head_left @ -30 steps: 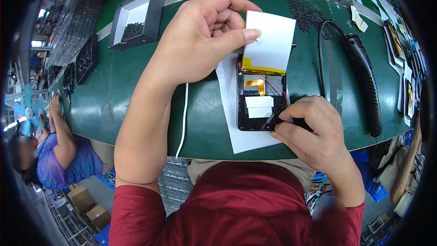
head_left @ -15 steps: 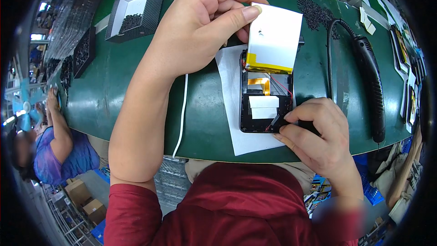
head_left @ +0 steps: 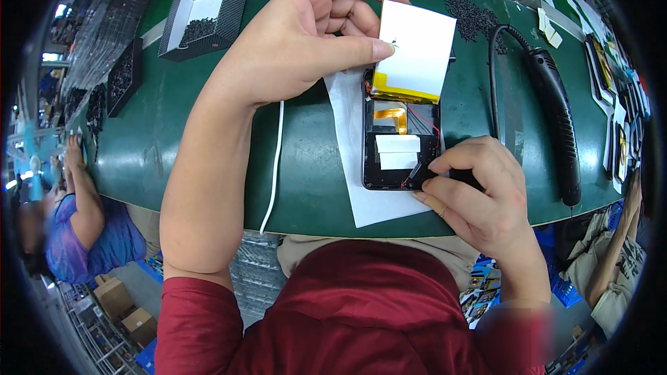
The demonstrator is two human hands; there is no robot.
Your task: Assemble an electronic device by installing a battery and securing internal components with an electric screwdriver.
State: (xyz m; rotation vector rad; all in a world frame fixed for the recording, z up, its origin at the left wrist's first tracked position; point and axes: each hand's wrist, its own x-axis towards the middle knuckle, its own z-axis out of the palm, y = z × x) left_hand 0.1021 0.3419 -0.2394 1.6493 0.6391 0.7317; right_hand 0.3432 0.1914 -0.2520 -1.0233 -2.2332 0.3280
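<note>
My left hand (head_left: 326,35) pinches the left edge of a flat white battery pack (head_left: 417,45) with yellow tape along its lower end. The thumb lies on the white face; the other fingers are partly hidden behind. The pack is tilted up over the upper part of a black device housing (head_left: 373,179). Inside the housing show an orange flex cable (head_left: 397,114), thin red and black wires, and a white pad (head_left: 398,151). My right hand (head_left: 483,198) is closed at the housing's lower right corner, fingertips on its edge beside a small dark lead (head_left: 415,169).
Under the housing lies a white sheet (head_left: 351,191) on the green table (head_left: 306,167). A black corded handheld tool (head_left: 556,121) rests at right, near a pile of small black parts (head_left: 472,14). An open box (head_left: 201,17) stands far left; a white cable (head_left: 276,160) crosses the table. Co-workers sit on both sides.
My left thumb has slid a little down the battery's edge and lies straighter. The whole view has shifted slightly; my right hand stays at the housing's corner.
</note>
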